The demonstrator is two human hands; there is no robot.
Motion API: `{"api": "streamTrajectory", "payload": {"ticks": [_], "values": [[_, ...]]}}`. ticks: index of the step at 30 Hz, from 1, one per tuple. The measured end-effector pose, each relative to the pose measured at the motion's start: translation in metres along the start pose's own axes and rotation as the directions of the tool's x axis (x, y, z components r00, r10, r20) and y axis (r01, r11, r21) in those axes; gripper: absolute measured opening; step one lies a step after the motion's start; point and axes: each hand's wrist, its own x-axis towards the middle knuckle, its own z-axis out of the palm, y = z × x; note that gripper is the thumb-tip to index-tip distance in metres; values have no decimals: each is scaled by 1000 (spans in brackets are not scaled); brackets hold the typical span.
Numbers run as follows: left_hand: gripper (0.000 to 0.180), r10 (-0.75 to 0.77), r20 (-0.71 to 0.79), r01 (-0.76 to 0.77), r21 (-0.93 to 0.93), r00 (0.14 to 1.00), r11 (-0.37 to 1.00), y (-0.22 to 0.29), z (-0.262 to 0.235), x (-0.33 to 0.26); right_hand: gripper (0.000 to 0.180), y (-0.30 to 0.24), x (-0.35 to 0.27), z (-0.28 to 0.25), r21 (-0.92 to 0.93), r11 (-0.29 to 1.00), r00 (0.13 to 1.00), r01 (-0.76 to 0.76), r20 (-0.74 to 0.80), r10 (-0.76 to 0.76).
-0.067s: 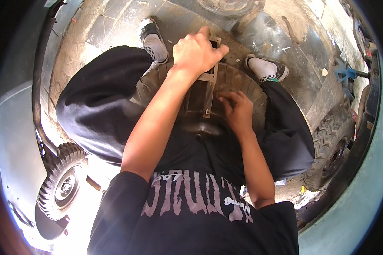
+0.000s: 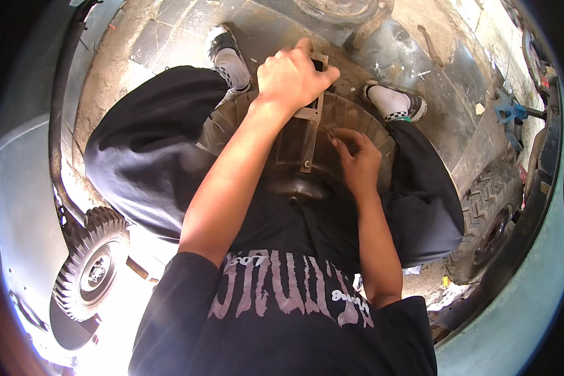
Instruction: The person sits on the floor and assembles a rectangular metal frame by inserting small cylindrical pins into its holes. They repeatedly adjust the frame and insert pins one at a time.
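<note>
Between my legs lies a ribbed tyre (image 2: 357, 116), with a dark rounded metal part (image 2: 292, 188) at its near side. A long metal bracket (image 2: 309, 141) made of flat strips stands over it, with a bolt at its near end. My left hand (image 2: 294, 78) is closed around the far part of the bracket, and its palm side is hidden. To the right of the bracket, apart from it, my right hand (image 2: 361, 160) has thumb and forefinger curled together. Something small and dark seems to be at those fingertips, too small to name.
A treaded wheel (image 2: 94, 266) stands at the left beside a pale blue vehicle panel (image 2: 22, 188). At the right are another wheel (image 2: 492, 225) and a blue metal tool or stand (image 2: 511, 111). A round metal part (image 2: 341, 7) lies on the stained floor ahead.
My right hand has moved slightly right and turned, its fingers drawn closer together. The left hand keeps its hold on the bracket; the whole view has shifted a little.
</note>
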Motion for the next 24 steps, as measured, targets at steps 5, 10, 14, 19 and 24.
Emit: {"api": "streamTrajectory", "payload": {"ticks": [5,10,14,19,24], "values": [[61,8,13,-8,-4,1000,1000,3,-3,1,23,16,0,-7,16,992,990,124,63,-125],[63,-5,14,5,2,1000,1000,1,-5,-1,20,-6,6,-10,-76,979,943,187,293,-157],[63,9,13,-9,10,1000,1000,2,-5,-1,17,-4,5,6,-32,969,935,245,274,-227],[62,17,2,-17,10,1000,1000,0,-2,0,14,-6,0,16,-12,978,948,210,245,-200],[63,-1,14,1,-4,1000,1000,1,-5,-2,14,-6,-4,5,-31,976,903,214,388,-185]]}}
